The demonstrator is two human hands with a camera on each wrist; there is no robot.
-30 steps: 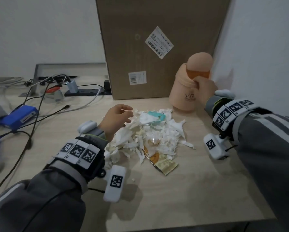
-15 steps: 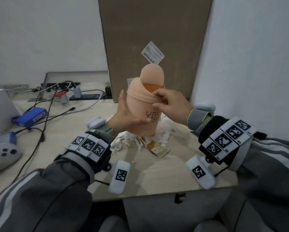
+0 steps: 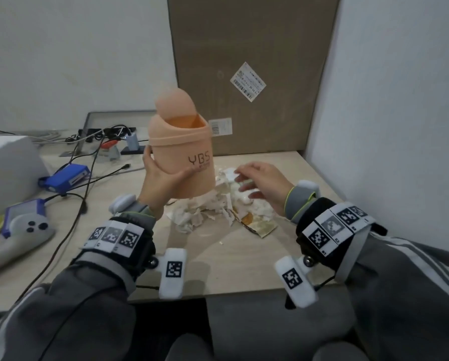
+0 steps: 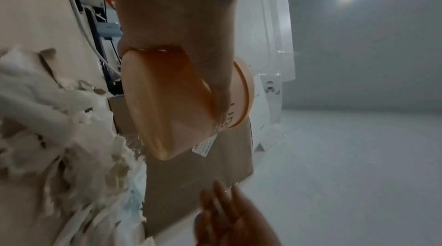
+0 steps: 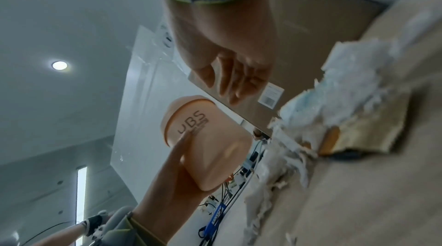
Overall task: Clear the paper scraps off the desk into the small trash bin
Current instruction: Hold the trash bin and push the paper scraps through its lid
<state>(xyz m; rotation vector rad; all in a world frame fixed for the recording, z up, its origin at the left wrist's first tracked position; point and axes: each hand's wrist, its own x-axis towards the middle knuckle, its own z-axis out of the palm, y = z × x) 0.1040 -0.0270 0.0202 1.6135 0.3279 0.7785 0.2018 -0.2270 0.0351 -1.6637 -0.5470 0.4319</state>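
Observation:
My left hand [image 3: 163,178] grips a small peach trash bin [image 3: 183,149] marked YBS and holds it above the desk, its swing lid tipped back. In the left wrist view the bin [image 4: 177,102] sits between thumb and fingers, and the right wrist view shows the bin [image 5: 205,142] from below. A heap of torn white paper scraps [image 3: 218,207] lies on the desk [image 3: 231,267] under and right of the bin; the same scraps [image 5: 334,117] show in the right wrist view. My right hand [image 3: 260,183] hovers over the heap, fingers loosely spread, holding nothing.
A tall cardboard box [image 3: 252,74] leans against the wall behind the heap, with a white wall close on the right. Cables, a blue box [image 3: 67,175] and a grey controller [image 3: 23,233] lie at the left. The desk's front edge is near my wrists.
The right hand let go of the bin and dropped toward the scraps. The left hand now holds the bin alone, carried left and higher.

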